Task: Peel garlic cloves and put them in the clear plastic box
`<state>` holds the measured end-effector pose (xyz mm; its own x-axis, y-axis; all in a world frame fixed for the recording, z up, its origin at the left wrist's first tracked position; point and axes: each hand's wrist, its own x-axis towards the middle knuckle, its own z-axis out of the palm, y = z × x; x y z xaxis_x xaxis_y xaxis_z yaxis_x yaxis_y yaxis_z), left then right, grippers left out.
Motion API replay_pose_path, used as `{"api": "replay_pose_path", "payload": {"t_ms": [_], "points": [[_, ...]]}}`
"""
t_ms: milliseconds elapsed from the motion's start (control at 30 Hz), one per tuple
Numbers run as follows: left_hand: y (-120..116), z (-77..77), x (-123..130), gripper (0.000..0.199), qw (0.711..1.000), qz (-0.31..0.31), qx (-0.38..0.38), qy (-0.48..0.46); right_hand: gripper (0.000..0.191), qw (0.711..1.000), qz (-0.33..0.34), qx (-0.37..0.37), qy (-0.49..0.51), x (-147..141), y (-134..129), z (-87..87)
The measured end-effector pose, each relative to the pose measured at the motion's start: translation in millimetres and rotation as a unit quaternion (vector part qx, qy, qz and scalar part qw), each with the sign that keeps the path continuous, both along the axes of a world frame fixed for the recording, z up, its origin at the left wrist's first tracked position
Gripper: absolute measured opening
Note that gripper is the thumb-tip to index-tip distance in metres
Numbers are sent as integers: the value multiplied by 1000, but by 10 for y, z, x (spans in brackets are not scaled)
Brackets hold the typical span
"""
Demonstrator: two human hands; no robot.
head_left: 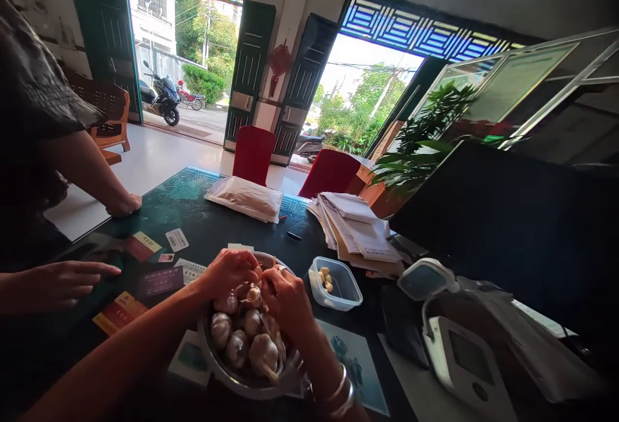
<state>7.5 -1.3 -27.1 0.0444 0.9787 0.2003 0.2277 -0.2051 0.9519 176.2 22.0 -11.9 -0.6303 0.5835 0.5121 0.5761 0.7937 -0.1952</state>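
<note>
A metal bowl (227,383) full of whole garlic bulbs (236,348) stands on the dark table in front of me. Over its far side, my left hand (233,274) and my right hand (289,299) meet with bent, pinching fingers. Between the fingertips they grip a piece of garlic, mostly hidden by the fingers. My right wrist wears a bangle, and a ring shows on that hand. Just right of the bowl is a clear plastic container (345,299) with several peeled garlic cloves (325,279) at its left side.
Another person's hand (126,205) leans on the table edge; a second hand (62,285) reaches in from the left. Cards (162,280) lie there. Papers (358,229), a wrapped packet (246,198), a blood pressure monitor (464,364) and a dark screen (507,235) surround the workspace.
</note>
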Motion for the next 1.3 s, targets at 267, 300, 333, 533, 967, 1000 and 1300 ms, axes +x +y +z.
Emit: {"api": "replay_pose_path", "payload": {"t_ms": [267,300,333,533,967,1000,1300], "points": [[17,-18,13,12,999,-11,28,9,19,999,-10,-26,31,48,34,20],[16,-13,14,12,999,-11,30,11,18,999,-15,-32,33,56,39,27],[15,-8,15,12,999,-10,32,14,17,998,-21,-38,34,63,43,34],[9,22,2,13,998,11,46,38,17,998,-46,-51,1,77,54,65],[-1,51,-14,19,994,38,71,74,26,964,-137,-42,-225,166,156,-43],[-6,51,-11,19,994,39,69,77,26,968,-132,-46,-207,159,144,-28],[-36,79,9,14,992,44,63,97,18,988,18,-123,94,61,-7,111]]}}
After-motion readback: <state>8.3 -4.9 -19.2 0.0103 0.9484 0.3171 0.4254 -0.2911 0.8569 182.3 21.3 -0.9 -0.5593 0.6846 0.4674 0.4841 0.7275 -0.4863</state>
